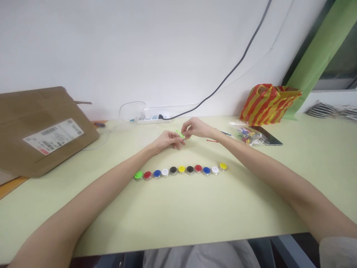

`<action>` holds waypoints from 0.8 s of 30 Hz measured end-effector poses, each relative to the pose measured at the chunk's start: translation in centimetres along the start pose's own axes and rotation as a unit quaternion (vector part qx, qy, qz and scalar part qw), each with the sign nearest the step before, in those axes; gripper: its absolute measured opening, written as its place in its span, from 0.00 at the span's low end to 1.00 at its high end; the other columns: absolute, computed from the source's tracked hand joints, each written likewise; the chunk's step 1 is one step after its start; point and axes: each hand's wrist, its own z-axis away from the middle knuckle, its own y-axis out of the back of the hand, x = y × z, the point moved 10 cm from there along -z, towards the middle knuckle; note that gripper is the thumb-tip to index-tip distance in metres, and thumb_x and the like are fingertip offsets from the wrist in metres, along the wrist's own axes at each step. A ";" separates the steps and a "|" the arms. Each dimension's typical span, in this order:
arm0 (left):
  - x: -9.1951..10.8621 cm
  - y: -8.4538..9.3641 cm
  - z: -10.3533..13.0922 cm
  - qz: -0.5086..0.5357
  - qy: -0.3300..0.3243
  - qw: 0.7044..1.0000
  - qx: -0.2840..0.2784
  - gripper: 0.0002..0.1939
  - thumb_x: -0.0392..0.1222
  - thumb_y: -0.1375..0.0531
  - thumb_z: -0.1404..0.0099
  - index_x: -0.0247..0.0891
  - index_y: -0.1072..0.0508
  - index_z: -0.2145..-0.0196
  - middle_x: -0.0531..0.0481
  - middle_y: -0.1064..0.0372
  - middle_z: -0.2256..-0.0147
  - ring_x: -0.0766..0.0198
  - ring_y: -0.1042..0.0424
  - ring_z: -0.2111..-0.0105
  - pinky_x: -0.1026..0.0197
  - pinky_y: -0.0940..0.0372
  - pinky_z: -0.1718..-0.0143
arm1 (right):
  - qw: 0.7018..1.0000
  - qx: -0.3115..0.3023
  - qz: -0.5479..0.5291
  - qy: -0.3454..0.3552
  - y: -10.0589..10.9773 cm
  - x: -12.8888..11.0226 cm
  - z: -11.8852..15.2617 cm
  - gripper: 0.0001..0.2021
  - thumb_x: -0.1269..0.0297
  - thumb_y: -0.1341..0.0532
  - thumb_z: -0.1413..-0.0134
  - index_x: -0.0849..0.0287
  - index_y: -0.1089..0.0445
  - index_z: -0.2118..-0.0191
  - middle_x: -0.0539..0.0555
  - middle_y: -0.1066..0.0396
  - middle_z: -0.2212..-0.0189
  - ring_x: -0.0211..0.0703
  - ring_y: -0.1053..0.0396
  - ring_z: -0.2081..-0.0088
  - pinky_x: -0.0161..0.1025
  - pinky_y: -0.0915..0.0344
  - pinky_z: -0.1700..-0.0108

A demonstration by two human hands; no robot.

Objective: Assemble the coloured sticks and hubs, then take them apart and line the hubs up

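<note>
Near the middle of the pale green table [178,212], my left hand [168,140] and my right hand [195,128] meet over a small bright green piece [180,134]. Both hands have their fingers closed on it; its exact shape is partly hidden by the fingertips. Closer to me lies a row of several small round containers with coloured lids, from a green one [138,175] at the left, past a black one [173,170], to a yellow one [222,166] at the right. A thin red stick [212,141] lies beyond my right forearm.
A cardboard box [33,134] stands at the left. A power strip [150,119] with a dark cable [237,67] lies by the wall. At the back right are a striped bag [269,104], a dark tablet [269,137] and a clear bag of coloured pieces [248,134].
</note>
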 end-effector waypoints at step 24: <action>0.4 -0.3 0.3 -0.011 0.013 1.000 -0.005 0.20 0.55 0.29 0.38 0.33 0.17 0.60 0.35 0.19 0.57 0.60 0.20 0.68 0.62 0.30 0.67 | 0.996 -0.075 -0.048 -0.026 -0.5 0.3 0.8 0.08 0.66 0.30 0.47 0.66 0.24 0.65 0.56 0.21 0.70 0.42 0.21 0.68 0.37 0.22 0.62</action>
